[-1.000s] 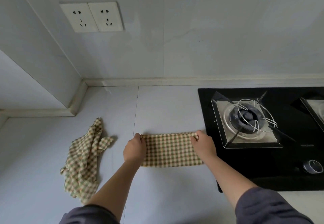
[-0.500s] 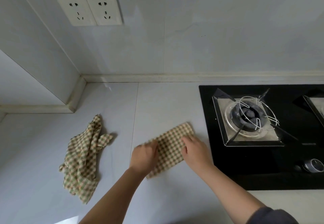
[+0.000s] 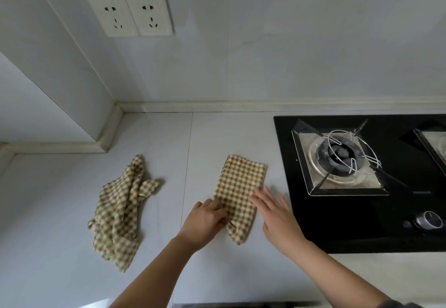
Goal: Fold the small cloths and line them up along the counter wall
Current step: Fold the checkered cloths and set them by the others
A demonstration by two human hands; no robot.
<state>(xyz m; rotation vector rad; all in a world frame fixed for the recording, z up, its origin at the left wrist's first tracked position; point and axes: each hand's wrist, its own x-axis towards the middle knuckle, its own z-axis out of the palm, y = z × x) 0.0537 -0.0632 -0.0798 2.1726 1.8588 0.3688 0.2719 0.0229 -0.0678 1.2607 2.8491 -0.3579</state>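
folded cloth [image 3: 241, 182], one, touched by left hand [image 3: 205, 223], right hand [image 3: 277, 218]; crumpled cloth [image 3: 118, 211], one.

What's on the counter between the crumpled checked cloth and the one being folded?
In the head view, only bare counter with a thin seam line, plus the left hand at the folded cloth's near edge.

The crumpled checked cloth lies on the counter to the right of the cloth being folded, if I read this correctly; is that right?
Not quite. In the head view the crumpled checked cloth lies on the counter to the left of the cloth being folded, not to its right.
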